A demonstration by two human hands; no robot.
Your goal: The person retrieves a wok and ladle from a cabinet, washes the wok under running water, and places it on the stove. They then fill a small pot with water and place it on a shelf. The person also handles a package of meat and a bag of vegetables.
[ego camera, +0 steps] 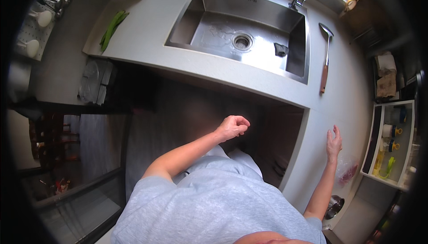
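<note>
My left hand (233, 127) hangs in front of my body, above the dark floor space before the counter. Its fingers bend loosely and nothing shows between them. To the right, my right hand (334, 142) is over the white countertop (349, 110), fingers apart and holding nothing. Close behind it lies a clear plastic bag with red meat (347, 173). Farther up that counter rests a wok spatula (326, 58) with a wooden handle. A stainless steel bowl (334, 207) sits near my right forearm, partly hidden by it.
Ahead is a stainless steel sink (234, 51) with a dark cloth-like item (281, 49) inside and a small faucet (297, 2) behind. Long green vegetables (113, 30) lie on the counter's left end. A white rack of bottles (389, 143) stands along the right wall.
</note>
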